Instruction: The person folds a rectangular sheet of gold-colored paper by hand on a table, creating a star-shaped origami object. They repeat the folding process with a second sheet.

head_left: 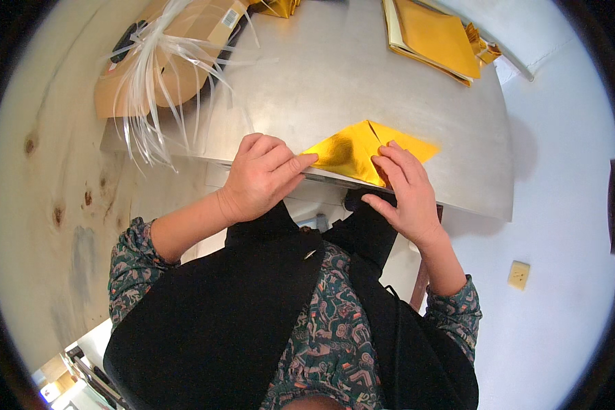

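A folded sheet of shiny gold foil paper [348,154] lies at the near edge of the grey metal table [287,89], its creases forming pointed corners. At its left tip, my left hand [263,171] has thumb and index finger closed on the corner, the other fingers curled. My right hand [410,188] presses bent fingertips onto the right part of the fold, holding it against the table. Its thumb sits lower, apart from the fingers, by the table edge. The paper's underside is hidden.
A stack of gold paper sheets [437,41] lies at the far right, beside small folded gold pieces [482,48]. Another gold piece [277,7] is at the back. At the left, white plastic strips [154,61] spill over brown cardboard [191,68]. A white wall [560,157] stands at the right.
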A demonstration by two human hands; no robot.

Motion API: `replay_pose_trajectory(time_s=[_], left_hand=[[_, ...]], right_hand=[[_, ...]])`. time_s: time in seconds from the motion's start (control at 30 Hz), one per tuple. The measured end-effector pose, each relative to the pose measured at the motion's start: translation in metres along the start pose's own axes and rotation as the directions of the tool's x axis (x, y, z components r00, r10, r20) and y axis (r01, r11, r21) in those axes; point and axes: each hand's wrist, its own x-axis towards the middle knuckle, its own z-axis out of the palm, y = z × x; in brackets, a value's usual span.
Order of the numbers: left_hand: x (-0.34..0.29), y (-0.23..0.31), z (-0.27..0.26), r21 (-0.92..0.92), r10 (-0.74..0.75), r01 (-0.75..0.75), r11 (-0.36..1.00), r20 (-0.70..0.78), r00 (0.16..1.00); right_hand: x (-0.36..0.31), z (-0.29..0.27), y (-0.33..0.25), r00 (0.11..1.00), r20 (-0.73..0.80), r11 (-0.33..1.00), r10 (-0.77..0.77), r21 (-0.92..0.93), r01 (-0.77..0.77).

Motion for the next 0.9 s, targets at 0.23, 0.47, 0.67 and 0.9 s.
replay_pose_trajectory(time_s=[0.23,0.47,0.67,0.9], left_hand=[[0.008,-0.007,-0.008,-0.093,0.016,-0.020,0.995,-0.044,0.999],[0.046,-0.023,-0.025,-0.643,-0.313,0.374,0.668,0.212,0.926],[0.072,-0.047,0.002,-0.066,-0.395,0.417,0.906,0.218,0.892],[0.074,-0.001,0.059,-0.280,-0.187,0.180,0.943,0.002,0.982]], right_hand=[[0.003,-0.010,0.006,0.990,-0.080,0.989,-0.119,0.082,0.125],[0.032,-0.039,0.016,0.977,-0.124,0.951,0.174,0.278,-0.134],[0.073,-0.013,0.048,0.954,0.047,0.885,0.296,0.362,-0.293],[0.080,-0.001,0.062,0.990,0.016,0.981,0.141,0.133,-0.142]])
